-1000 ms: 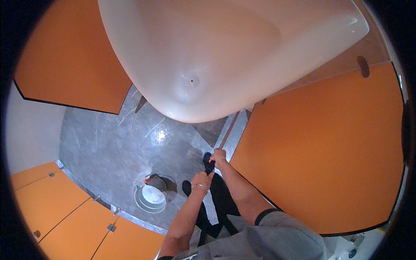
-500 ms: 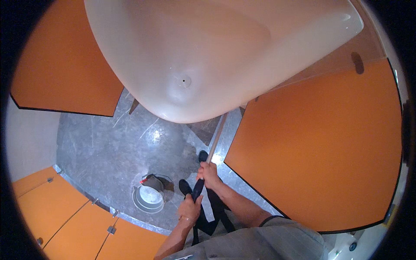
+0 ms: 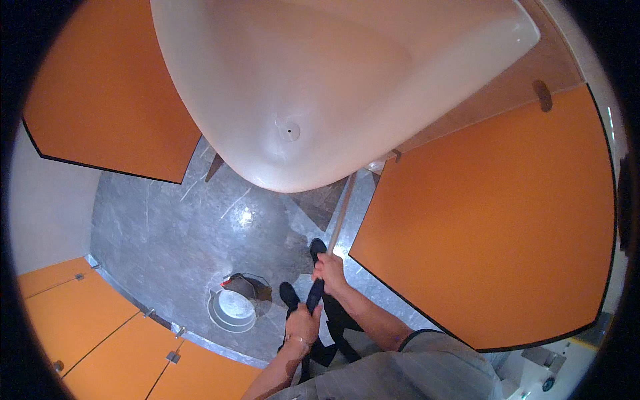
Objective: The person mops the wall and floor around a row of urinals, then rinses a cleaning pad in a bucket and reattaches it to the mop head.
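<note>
Orange, smooth and flat, covers the row of panel doors (image 3: 100, 327) at our lower left, where small metal fittings (image 3: 173, 357) sit along the edge and thin dark seams divide one sheet from the next. Above them we see a plain pale wall (image 3: 53, 210), then an orange partition (image 3: 113, 87) with an angular lower corner and a black edge. Next spreads the grey floor (image 3: 153, 217), mottled and streaked with white like veined stone, catching a bright glare. On it stands a round, pale grey bucket (image 3: 231, 325), and against its upper side is a dark piece (image 3: 250, 288) with a small red patch; we cannot tell what it is. Overhead curves the glossy white basin (image 3: 320, 80), its rim rounded to a blunt tip, with a small round drain inside. Below that tip, our left hand (image 3: 303, 325), a thin band at the wrist, is wrapped around the dark grip (image 3: 315, 295) of a pole. Our right hand (image 3: 329, 271) is closed around the pole farther up, near the grip's upper end. The slim, light brown pole (image 3: 341, 220) slants up over a black shoe (image 3: 319, 247) to the basin's rim, where its far end is hidden from us. At right stands a broad, matte orange partition (image 3: 487, 227), black-edged too.
</note>
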Tool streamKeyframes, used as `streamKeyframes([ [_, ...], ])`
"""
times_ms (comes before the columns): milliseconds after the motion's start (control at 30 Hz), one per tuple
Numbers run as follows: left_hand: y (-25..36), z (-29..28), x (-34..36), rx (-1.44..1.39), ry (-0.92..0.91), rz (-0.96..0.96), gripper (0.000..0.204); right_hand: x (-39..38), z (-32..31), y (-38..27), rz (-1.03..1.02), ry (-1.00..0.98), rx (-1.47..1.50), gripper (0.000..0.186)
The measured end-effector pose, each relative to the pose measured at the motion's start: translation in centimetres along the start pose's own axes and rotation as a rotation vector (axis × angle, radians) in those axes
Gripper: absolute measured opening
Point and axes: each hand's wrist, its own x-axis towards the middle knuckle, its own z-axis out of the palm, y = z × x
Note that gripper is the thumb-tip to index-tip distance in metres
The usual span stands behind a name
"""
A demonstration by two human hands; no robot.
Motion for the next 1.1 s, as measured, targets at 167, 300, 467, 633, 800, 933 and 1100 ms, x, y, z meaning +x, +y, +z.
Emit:
streamKeyframes([
  [167,-0.5,-3.0,-5.5,-0.01,-0.022,0.166,0.042,-7.9,1.6,-2.4,0.011,0.035,0.041,0.015],
  [300,-0.8,-0.3,1.5,0.012,-0.054,0.085,0.048,1.5,-1.1,1.1,0.014,-0.019,0.189,0.019],
  [467,3.4,2.6,12.6,0.098,-0.175,0.003,0.053,17.5,-6.3,2.1,-0.182,-0.034,0.055,0.017],
  [633,3.0,1.0,13.2,0.13,-0.15,-0.014,0.054,17.0,-4.1,1.0,-0.056,0.043,-0.02,0.008],
  [800,0.6,-1.6,4.2,0.216,-0.075,0.018,0.052,5.3,-1.3,1.6,0.032,0.059,-0.004,0.009],
  [933,-0.8,-5.7,-5.2,0.338,-0.017,-0.003,0.049,-3.3,0.0,4.5,0.075,-0.095,0.048,0.011],
  [1100,-5.4,-8.3,-16.0,0.458,0.049,0.018,0.046,-13.6,1.6,10.0,0.156,-0.135,0.014,0.012],
])
